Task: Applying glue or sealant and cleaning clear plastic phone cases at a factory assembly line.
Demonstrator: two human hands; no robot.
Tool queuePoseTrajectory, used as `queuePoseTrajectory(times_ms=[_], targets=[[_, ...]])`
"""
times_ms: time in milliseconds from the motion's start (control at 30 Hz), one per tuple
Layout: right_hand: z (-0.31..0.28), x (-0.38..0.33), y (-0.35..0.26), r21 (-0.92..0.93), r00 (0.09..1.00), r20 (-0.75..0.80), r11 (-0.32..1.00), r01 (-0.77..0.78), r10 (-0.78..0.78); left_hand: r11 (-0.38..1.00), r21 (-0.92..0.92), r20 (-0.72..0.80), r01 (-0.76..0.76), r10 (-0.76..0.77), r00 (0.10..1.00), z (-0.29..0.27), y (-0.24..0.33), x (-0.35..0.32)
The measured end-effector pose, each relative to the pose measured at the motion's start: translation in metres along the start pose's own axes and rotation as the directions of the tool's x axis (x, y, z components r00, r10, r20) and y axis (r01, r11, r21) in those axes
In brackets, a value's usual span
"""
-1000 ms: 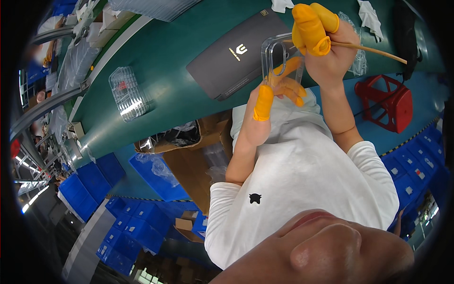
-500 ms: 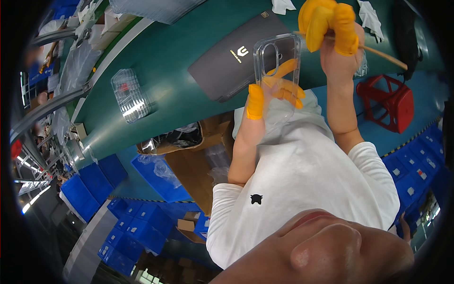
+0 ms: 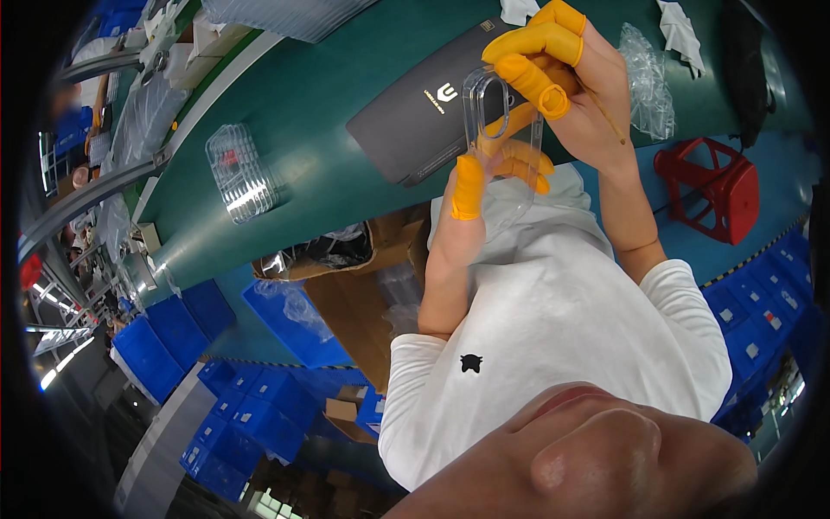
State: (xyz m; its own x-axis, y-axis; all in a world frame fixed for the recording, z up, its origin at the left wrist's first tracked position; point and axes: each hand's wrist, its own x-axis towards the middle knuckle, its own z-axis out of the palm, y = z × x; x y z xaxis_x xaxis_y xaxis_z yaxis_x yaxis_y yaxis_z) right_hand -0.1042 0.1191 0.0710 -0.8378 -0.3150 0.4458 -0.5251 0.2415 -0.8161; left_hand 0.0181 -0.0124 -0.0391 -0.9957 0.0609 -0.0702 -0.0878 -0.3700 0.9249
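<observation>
A clear phone case (image 3: 473, 121) with a long camera cut-out stands raised before me, gripped at its lower part by my left hand (image 3: 493, 173). Yellow finger cots cover the fingers of that hand, and some of them show through the clear plastic. My right hand (image 3: 562, 73), also in yellow finger cots, is closed at the case's upper right edge. A thin wooden stick (image 3: 616, 128) pokes out below its fingers; the other end is hidden by them. Behind the case, a dark grey flat package (image 3: 393, 130) with a pale emblem lies on the green table (image 3: 320, 95).
Stacked clear cases (image 3: 242, 177) lie on the table's left part. Crumpled clear plastic (image 3: 650, 86) and a white cloth (image 3: 680, 36) are at the right. An open cardboard box (image 3: 346, 316) stands below the table edge. A red stool (image 3: 713, 190) is on the floor at right.
My right hand has moved left and slightly down with the stick, from beside the case to its upper right edge. The stick now points more steeply downward. My left hand keeps its hold.
</observation>
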Motion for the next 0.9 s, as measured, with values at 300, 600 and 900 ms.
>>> queuePoseTrajectory(times_ms=[300,600,900], targets=[[-0.001,-0.002,0.021,0.045,0.986,0.043,0.986,0.160,-0.162,0.995,-0.103,0.177,-0.017,0.035,0.984,0.021,0.041,0.019],[-0.007,-0.003,0.007,0.173,0.987,0.148,0.982,-0.081,0.056,0.995,-0.095,0.149,0.016,-0.002,0.989,0.018,0.043,0.017],[-0.020,-0.018,0.036,-0.347,0.973,0.180,0.917,0.198,-0.142,0.999,-0.029,0.099,-0.015,0.017,0.995,0.013,0.042,0.020]])
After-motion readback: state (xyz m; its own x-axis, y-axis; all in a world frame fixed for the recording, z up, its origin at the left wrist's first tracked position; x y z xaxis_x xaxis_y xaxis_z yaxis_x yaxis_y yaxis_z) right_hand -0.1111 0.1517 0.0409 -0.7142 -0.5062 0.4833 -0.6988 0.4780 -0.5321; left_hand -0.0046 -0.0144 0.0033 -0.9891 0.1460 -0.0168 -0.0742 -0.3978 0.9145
